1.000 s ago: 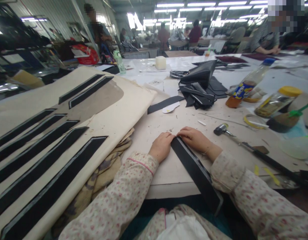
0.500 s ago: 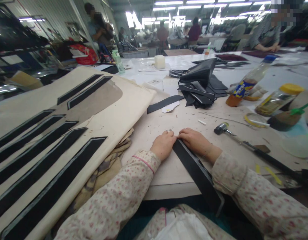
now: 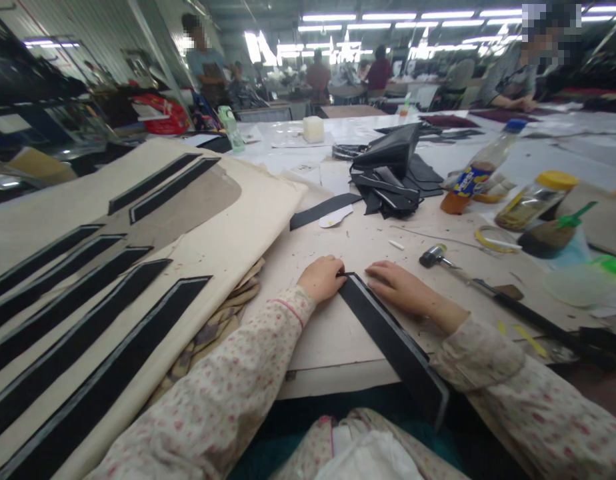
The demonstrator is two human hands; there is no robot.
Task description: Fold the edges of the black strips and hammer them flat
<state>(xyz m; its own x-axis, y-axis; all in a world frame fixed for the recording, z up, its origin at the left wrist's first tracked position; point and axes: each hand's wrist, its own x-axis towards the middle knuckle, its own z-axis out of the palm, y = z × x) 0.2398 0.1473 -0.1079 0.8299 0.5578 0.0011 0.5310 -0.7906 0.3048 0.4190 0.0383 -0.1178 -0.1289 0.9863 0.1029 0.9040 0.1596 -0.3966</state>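
Observation:
A long black strip of leather-like material [image 3: 383,340] with a pale band along its right edge lies on the table, its near end hanging over the front edge. At its far left corner, my left hand [image 3: 322,279] pinches it with curled fingers. To the right of the strip, my right hand [image 3: 401,293] lies low over the table. Its fingers are stretched out, just apart from the strip's edge, with nothing held. On the left, several similar black strips [image 3: 123,367] with pale edges lie on a cream board [image 3: 258,193].
Right of my hand lies a hammer [image 3: 438,257]. Beyond it stand a cola bottle [image 3: 471,180] and a yellow-lidded jar [image 3: 535,200]. A pile of black pieces [image 3: 391,187] sits farther back. A person [image 3: 513,73] works across the table.
My right hand has moved off the strip to the right, its fingers straightening and uncovering the far end. My left hand stays at the corner. The view has shifted slightly.

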